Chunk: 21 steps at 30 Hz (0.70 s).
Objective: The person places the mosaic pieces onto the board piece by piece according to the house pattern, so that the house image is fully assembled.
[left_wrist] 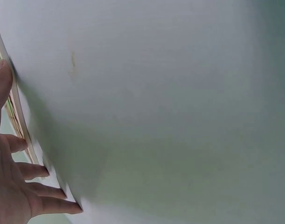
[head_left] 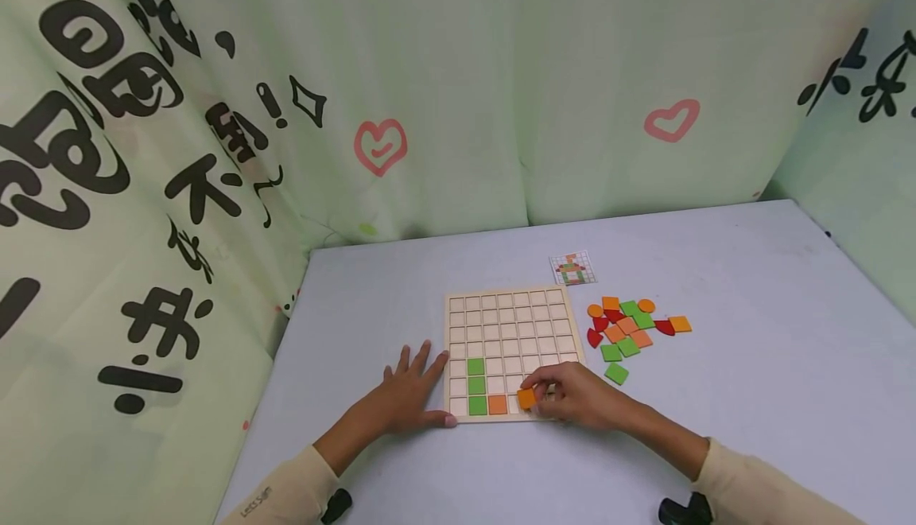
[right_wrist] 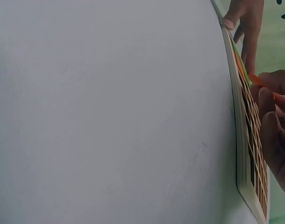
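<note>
A wooden grid board lies on the table. Three green square tiles stand in a column in its lower left part, with a reddish-orange square tile beside the lowest. My right hand pinches an orange square tile between thumb and fingertips over the board's bottom row; in the right wrist view that hand partly hides it. With fingers spread, my left hand touches the board's left edge by thumb and index finger. The left wrist view shows that hand along the board's side.
Right of the board lies a loose pile of orange, green and red tiles, some square, some round, some wedge-shaped. A small printed pattern card lies behind the board's far right corner. A curtain hangs behind the table.
</note>
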Available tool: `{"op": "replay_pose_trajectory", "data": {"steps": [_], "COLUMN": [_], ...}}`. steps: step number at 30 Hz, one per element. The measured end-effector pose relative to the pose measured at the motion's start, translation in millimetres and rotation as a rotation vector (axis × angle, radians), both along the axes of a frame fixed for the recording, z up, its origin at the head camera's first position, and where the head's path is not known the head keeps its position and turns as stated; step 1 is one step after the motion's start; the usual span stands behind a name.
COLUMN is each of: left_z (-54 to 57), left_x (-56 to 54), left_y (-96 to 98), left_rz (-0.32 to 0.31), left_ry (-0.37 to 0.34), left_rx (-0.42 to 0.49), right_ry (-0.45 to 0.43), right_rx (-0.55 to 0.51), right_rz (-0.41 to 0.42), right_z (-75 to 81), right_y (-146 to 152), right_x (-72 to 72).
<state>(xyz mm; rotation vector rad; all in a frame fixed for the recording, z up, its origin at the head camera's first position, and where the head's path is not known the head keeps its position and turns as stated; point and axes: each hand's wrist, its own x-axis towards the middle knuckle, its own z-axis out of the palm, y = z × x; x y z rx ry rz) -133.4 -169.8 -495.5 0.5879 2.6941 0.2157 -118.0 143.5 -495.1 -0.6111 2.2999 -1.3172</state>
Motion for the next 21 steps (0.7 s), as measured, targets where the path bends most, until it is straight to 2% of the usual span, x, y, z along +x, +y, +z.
{"op": "replay_pose_trajectory", "data": {"steps": [11,21], "left_z": [-2.0,-1.4], "left_x": [-0.4,-0.3], "left_y": [-1.0,-2.4], "left_rz": [0.001,0.0], "left_ry": [0.001,-0.002], "left_rx": [-0.001,0.002], "right_ry": [0.141,0.219], "right_rx": [0.087,0.14], "right_rz": [0.007,0.006], "right_z": [-4.0,-3.8], "right_y": [-12.2,-19.5], "right_x": [0.2,0.7]}}
